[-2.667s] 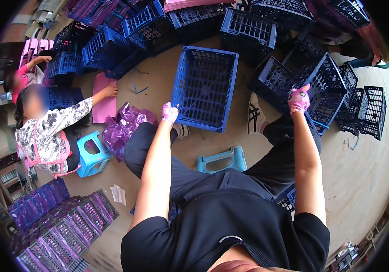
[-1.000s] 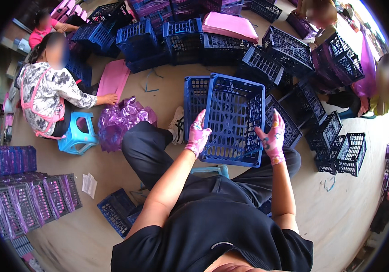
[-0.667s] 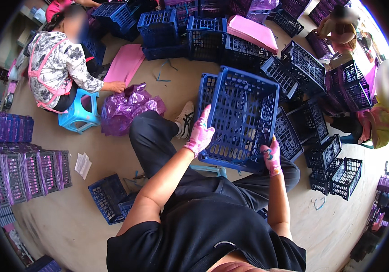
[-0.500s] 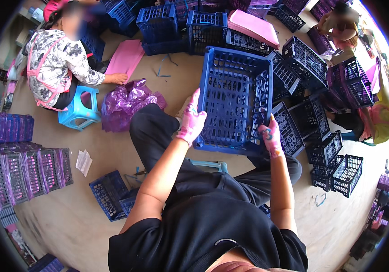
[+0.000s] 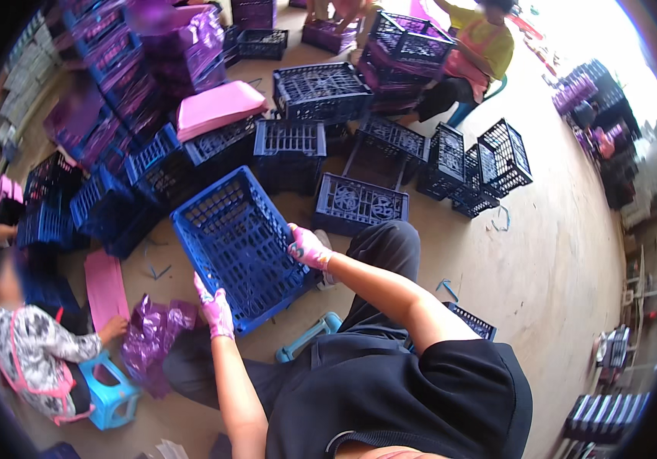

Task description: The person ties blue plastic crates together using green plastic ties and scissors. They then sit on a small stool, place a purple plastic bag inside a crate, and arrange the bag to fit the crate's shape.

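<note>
A blue slotted plastic crate point(image 5: 238, 249) is held up in front of me, tilted, its inside facing me with nothing lying in it. Along its near left edge, my left hand point(image 5: 217, 310), in a pink patterned glove, grips the rim. My right hand point(image 5: 309, 246), gloved the same way, is closed on the opposite side wall. Close to my left hand, a crumpled purple plastic bag point(image 5: 154, 336) lies on the floor by my knee. Past the crate stands another dark blue crate point(image 5: 290, 145), with a patterned one point(image 5: 361, 203) to its right.
Stacked pink sheets point(image 5: 221, 107) rest on crates ahead. At left, a co-worker point(image 5: 37, 359) beside a light blue stool point(image 5: 110, 390) touches more pink sheets point(image 5: 106, 291). A person in yellow point(image 5: 481, 46) sits at far right. Purple-wrapped crate stacks point(image 5: 102, 46) rise at far left.
My view has turned to the right, so the scene shifts left. The crate, still in both hands, has swung to a slant, its far end leaning left.
</note>
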The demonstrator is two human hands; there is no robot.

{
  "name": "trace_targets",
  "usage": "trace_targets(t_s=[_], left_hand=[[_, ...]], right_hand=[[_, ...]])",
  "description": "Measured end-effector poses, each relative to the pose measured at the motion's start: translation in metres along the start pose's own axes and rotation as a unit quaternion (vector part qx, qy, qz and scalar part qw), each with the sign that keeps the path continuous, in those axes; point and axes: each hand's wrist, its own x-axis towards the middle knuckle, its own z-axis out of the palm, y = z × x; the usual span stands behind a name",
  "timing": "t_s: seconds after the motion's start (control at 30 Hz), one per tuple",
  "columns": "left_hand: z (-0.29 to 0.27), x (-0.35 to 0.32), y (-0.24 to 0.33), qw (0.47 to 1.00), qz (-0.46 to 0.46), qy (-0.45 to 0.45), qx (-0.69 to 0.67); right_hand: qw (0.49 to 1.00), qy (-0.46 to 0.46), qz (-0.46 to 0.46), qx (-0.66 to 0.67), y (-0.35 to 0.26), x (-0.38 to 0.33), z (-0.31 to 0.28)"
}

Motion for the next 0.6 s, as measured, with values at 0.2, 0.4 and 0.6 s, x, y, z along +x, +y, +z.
trace_targets(t_s=[0.2,0.4,0.6], left_hand=[[0.030,0.007,0.011,0.998,-0.012,0.066,-0.018],[0.006,0.012,-0.014,0.940,-0.129,0.014,-0.315],[-0.002,-0.025,-0.130,0.934,-0.209,-0.036,-0.286]], right_hand=[[1.000,0.013,0.020,0.003,0.002,0.003,-0.026],[0.998,0.022,0.028,0.057,0.014,0.005,-0.016],[0.893,-0.105,0.156,0.409,0.038,0.002,-0.008]])
